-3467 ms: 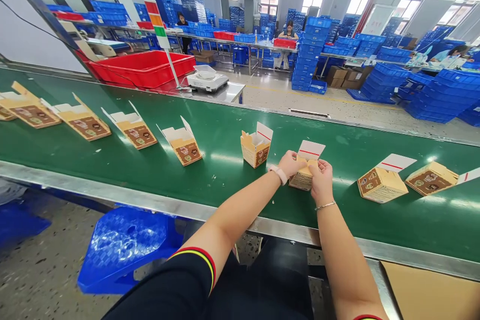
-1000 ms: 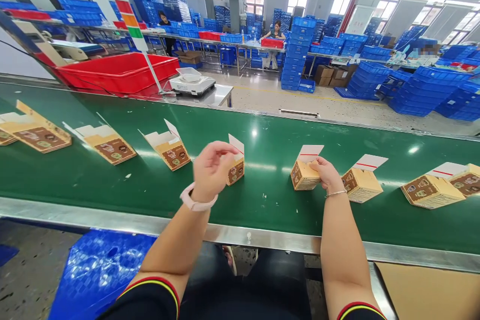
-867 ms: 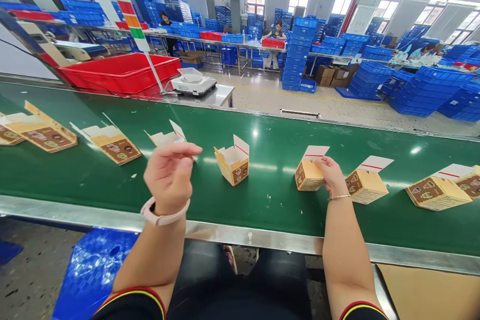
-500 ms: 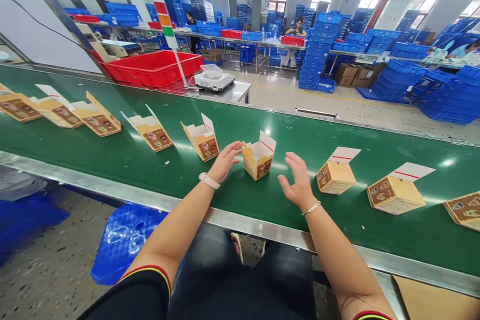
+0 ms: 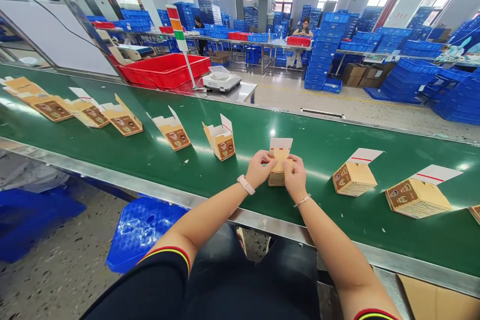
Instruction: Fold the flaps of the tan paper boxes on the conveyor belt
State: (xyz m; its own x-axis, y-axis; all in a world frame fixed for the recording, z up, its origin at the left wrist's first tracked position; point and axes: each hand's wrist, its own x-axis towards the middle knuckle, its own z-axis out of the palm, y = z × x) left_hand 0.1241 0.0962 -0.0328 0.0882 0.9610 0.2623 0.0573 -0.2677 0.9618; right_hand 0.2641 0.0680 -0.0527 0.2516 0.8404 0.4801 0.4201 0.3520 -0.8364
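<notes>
A small tan cardboard box [image 5: 276, 178] stands on the green conveyor belt [image 5: 247, 180] in front of me, its white flap with a red strip raised at the back. My left hand [image 5: 261, 167] grips the box's left side, fingers bent at the top edge. On the opposite side my right hand [image 5: 294, 174] is closed around the box, its thumb on the upper front. The fingers partly hide the box's top. To the left stands a brown-and-tan box [image 5: 225, 147] with its flaps up; to the right is another box [image 5: 354, 180] with only its white flap raised.
More boxes [image 5: 125, 122] line the belt on both sides. Beyond the belt are a red bin [image 5: 165, 72], a signal light [image 5: 178, 27] and a scale [image 5: 221, 80]. The belt's metal edge [image 5: 264, 222] runs before me. A blue stool [image 5: 142, 230] stands below left.
Both hands have closed in on the middle box, which is turned with its white flap to the back. Its other top flaps appear folded in. Neighbouring boxes sit farther right in view.
</notes>
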